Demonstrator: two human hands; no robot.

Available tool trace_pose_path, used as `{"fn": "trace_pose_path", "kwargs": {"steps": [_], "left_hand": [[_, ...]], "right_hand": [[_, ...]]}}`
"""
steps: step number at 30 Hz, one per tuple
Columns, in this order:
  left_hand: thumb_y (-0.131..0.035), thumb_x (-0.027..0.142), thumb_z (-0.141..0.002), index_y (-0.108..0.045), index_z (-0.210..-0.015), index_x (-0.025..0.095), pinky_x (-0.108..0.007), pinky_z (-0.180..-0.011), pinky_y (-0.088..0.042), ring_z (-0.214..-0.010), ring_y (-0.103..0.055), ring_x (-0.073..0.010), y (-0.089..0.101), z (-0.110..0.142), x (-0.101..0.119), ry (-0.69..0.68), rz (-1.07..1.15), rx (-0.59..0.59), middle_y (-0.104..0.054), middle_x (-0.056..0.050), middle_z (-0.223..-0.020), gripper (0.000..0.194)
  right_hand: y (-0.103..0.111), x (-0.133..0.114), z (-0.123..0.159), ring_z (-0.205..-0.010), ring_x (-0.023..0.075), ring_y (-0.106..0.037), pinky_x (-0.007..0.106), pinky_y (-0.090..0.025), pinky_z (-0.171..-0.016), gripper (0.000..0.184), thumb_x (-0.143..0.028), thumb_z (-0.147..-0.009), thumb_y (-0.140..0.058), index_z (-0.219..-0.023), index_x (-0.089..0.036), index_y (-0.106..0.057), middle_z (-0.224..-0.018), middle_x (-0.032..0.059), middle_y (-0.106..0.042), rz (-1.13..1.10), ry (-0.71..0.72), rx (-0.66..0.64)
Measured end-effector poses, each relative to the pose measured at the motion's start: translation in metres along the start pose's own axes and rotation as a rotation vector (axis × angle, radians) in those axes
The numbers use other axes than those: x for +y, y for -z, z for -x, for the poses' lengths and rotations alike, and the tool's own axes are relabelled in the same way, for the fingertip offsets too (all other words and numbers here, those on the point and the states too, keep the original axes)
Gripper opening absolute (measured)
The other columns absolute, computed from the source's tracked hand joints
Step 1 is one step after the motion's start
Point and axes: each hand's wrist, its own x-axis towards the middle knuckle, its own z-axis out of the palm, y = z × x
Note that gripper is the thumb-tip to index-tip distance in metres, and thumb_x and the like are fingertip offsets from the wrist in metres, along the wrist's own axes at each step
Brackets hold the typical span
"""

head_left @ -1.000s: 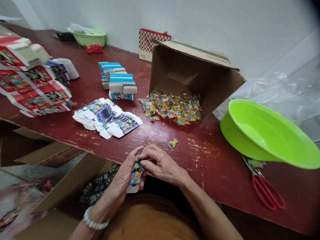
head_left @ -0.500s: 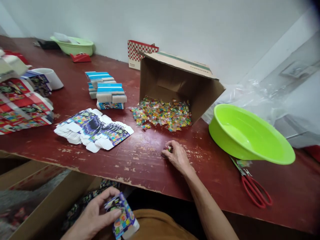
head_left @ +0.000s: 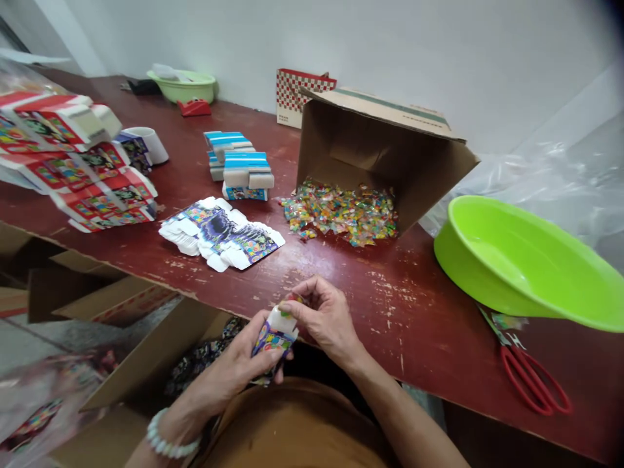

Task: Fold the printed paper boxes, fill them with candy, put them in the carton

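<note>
My left hand (head_left: 248, 348) is wrapped around a small purple printed carton (head_left: 275, 338), tilted with its white flap end up. At that end my right hand (head_left: 324, 315) pinches a small wrapped candy (head_left: 292, 300), red and green, partly hidden by the fingers. A heap of wrapped candies (head_left: 341, 211) spills from a cardboard box (head_left: 380, 153) lying on its side. Left of the heap lies a fanned stack of flat purple cartons (head_left: 221, 231) with white flaps.
A lime green basin (head_left: 468, 286) stands on the right by red-handled scissors (head_left: 531, 380). Bundles of blue cartons (head_left: 246, 170) and red cartons (head_left: 97, 175) sit on the red table (head_left: 390, 312). An open carton of dark packets (head_left: 199, 357) is below the table edge.
My right hand has come from the tabletop toward me with the candy, up to the carton's end. My left hand has raised the carton to meet it. The view has shifted left.
</note>
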Motion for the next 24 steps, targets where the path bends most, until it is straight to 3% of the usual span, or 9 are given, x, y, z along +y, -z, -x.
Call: {"fn": "trace_pose_path", "kwargs": {"steps": [5,9,11,13,16,18,20,22,24], "left_hand": [[-0.07,0.034,-0.08,-0.053,-0.115,0.021,-0.024,-0.056,-0.047,-0.057,-0.059,-0.0119,-0.015,-0.009,-0.003,-0.066,0.154,0.095,-0.065,0.0,-0.081,0.041],[-0.072,0.035,-0.078,-0.058,-0.11,0.019,-0.024,-0.054,-0.048,-0.055,-0.06,-0.0122,-0.015,-0.011,0.0,-0.084,0.301,0.171,-0.067,0.0,-0.077,0.038],[-0.066,0.047,-0.083,-0.062,-0.102,0.016,-0.026,-0.053,-0.05,-0.055,-0.063,-0.0149,-0.013,-0.011,0.001,-0.027,0.405,0.218,-0.069,-0.003,-0.074,0.037],[-0.059,0.056,-0.085,-0.065,-0.093,0.013,-0.027,-0.051,-0.051,-0.052,-0.064,-0.0172,-0.012,-0.012,0.0,0.031,0.475,0.258,-0.07,-0.007,-0.069,0.044],[-0.063,0.05,-0.084,-0.065,-0.093,0.014,-0.026,-0.047,-0.051,-0.049,-0.064,-0.0166,-0.011,-0.013,-0.003,-0.008,0.441,0.28,-0.071,-0.005,-0.067,0.038],[-0.068,0.044,-0.082,-0.063,-0.097,0.016,-0.023,-0.047,-0.05,-0.049,-0.062,-0.0144,-0.013,-0.015,-0.006,-0.073,0.366,0.303,-0.07,-0.003,-0.067,0.033],[-0.069,0.045,-0.082,-0.061,-0.097,0.018,-0.021,-0.044,-0.048,-0.047,-0.059,-0.0122,-0.016,-0.017,-0.007,-0.094,0.308,0.332,-0.068,0.0,-0.065,0.032],[-0.064,0.05,-0.086,-0.06,-0.095,0.019,-0.019,-0.042,-0.045,-0.045,-0.059,-0.0112,-0.018,-0.018,-0.005,-0.071,0.308,0.329,-0.067,0.0,-0.066,0.033],[-0.055,0.057,-0.089,-0.059,-0.096,0.019,-0.02,-0.042,-0.046,-0.046,-0.06,-0.0123,-0.018,-0.019,-0.003,-0.039,0.373,0.275,-0.068,-0.001,-0.068,0.039]], "right_hand": [[0.006,0.002,-0.002,-0.069,0.0156,-0.057,0.028,-0.046,-0.064,0.018,-0.034,-0.075,-0.079,-0.075,-0.02,-0.067,-0.073,0.0007,-0.064,0.224,0.113,-0.005],[0.011,-0.002,-0.001,-0.088,0.0189,-0.057,0.033,-0.047,-0.081,0.024,-0.039,-0.089,-0.065,-0.073,-0.023,-0.072,-0.086,0.0038,-0.059,0.355,0.245,-0.23],[0.011,-0.001,-0.002,-0.082,0.0156,-0.059,0.031,-0.05,-0.075,0.028,-0.043,-0.093,-0.058,-0.082,-0.023,-0.073,-0.095,0.0042,-0.056,0.208,0.152,-0.325],[0.008,0.002,-0.002,-0.068,0.0117,-0.06,0.027,-0.05,-0.063,0.027,-0.047,-0.089,-0.062,-0.096,-0.022,-0.068,-0.096,0.0033,-0.057,-0.017,-0.024,-0.318],[0.004,0.008,-0.005,-0.055,0.0083,-0.057,0.024,-0.049,-0.053,0.046,-0.043,-0.074,-0.077,-0.11,-0.023,-0.057,-0.091,-0.0008,-0.058,-0.268,-0.283,-0.282],[0.003,0.011,-0.006,-0.056,0.0082,-0.058,0.024,-0.05,-0.054,0.044,-0.036,-0.072,-0.077,-0.109,-0.023,-0.057,-0.089,-0.0015,-0.058,-0.254,-0.317,-0.297],[0.003,0.014,-0.007,-0.06,0.0091,-0.057,0.023,-0.05,-0.056,0.024,-0.029,-0.076,-0.071,-0.097,-0.02,-0.063,-0.086,-0.0003,-0.058,-0.094,-0.174,-0.269],[0.003,0.017,-0.007,-0.066,0.0109,-0.058,0.023,-0.05,-0.06,0.007,-0.023,-0.078,-0.065,-0.083,-0.018,-0.066,-0.082,0.0014,-0.06,0.096,0.058,-0.189],[0.003,0.02,-0.007,-0.064,0.0109,-0.058,0.023,-0.049,-0.061,0.005,-0.019,-0.08,-0.062,-0.079,-0.018,-0.066,-0.077,0.0013,-0.063,0.177,0.164,-0.131]]}}
